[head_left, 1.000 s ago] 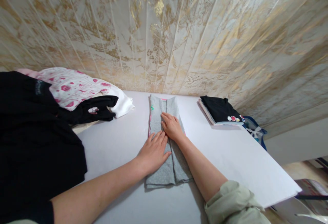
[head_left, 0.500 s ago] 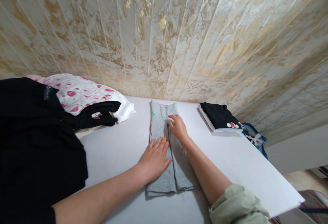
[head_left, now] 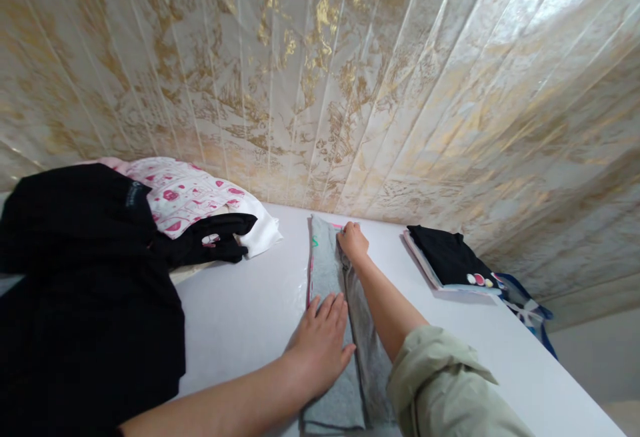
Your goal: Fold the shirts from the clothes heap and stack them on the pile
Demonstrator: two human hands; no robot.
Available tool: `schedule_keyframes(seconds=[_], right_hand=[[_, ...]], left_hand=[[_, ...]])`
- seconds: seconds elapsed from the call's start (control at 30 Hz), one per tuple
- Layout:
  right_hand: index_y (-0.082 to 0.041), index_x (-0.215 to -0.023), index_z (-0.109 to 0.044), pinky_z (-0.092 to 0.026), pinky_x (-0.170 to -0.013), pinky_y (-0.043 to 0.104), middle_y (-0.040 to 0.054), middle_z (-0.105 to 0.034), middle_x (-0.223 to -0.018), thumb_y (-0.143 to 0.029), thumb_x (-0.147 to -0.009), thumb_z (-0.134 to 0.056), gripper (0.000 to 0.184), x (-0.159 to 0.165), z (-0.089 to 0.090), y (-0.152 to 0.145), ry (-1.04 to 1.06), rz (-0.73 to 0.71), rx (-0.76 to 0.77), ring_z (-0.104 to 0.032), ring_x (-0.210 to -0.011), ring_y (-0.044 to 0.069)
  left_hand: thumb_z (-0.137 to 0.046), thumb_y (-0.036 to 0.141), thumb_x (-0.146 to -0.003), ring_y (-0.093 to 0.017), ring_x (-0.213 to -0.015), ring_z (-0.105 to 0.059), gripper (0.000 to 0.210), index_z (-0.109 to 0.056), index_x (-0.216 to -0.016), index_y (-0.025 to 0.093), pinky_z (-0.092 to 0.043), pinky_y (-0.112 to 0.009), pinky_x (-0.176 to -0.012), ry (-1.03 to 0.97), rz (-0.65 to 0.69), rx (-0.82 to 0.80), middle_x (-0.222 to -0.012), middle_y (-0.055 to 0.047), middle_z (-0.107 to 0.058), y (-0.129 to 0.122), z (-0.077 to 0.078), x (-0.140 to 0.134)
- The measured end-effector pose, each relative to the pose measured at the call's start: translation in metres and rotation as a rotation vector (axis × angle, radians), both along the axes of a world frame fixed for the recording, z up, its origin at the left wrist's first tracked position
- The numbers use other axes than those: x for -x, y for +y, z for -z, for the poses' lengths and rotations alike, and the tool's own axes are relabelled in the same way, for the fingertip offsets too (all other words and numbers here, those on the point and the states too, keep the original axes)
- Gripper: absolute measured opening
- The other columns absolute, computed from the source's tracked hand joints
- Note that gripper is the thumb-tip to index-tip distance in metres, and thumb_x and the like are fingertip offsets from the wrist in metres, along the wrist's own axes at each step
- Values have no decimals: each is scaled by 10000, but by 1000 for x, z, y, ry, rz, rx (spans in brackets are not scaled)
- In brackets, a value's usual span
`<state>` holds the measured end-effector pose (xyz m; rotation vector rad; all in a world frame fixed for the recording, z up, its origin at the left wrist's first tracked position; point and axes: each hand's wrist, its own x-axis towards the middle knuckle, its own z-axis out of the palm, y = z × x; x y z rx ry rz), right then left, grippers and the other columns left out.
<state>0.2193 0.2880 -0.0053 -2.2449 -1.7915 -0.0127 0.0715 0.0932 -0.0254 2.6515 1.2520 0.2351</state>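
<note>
A grey garment (head_left: 327, 257), folded into a long strip, lies on the white table (head_left: 240, 303) in front of me. It carries a green mark and a pink line near its left edge. My left hand (head_left: 323, 343) rests flat on its middle with the fingers stretched out. Close to the garment's far end, my right hand (head_left: 353, 242) has its fingers pinched on the upper right edge of the cloth. My right forearm hides part of the garment's right side.
On the left lies a heap of clothes: a large black garment (head_left: 90, 290), a white cloth with pink print (head_left: 185, 190) and a smaller black piece (head_left: 220, 240). A folded black garment stack (head_left: 450, 257) is at the right, beside a blue-edged item (head_left: 530, 310). A gold-patterned wall (head_left: 300, 90) stands behind.
My right hand has moved to the far end of the garment and its fingers have closed on the edge. The left hand stays flat on the cloth. The view has shifted slightly.
</note>
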Motion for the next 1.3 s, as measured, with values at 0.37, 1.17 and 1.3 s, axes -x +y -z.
schedule_keyframes(seconds=[0.37, 1.17, 1.3], right_hand=[[-241, -1128, -563, -443, -799, 298, 77, -605, -1183, -291, -901, -460, 254, 18, -12, 30, 52, -93, 20, -597, -1018, 201], [-236, -1205, -585, -383, -943, 321, 76, -576, -1239, -160, -940, -353, 360, 52, 4, 24, -162, -428, -69, -519, -1121, 202], [-313, -1334, -492, -366, -992, 352, 38, -506, -1370, -209, -949, -358, 420, 52, 13, 21, -154, -425, -23, -489, -1191, 201]], left_hand=[[-364, 480, -919, -289, -1422, -254, 663, -360, -1443, 74, -198, -521, -1158, 1, -3, 57, -1515, -155, -301, 1, -8, -2], [-364, 504, -918, -298, -1402, -300, 643, -431, -1408, 92, -215, -495, -1147, -8, -7, 32, -1479, -163, -381, 0, -4, -3], [-341, 509, -923, -296, -1412, -276, 668, -421, -1407, 57, -186, -486, -1162, -8, -10, 53, -1485, -174, -366, 1, -3, -3]])
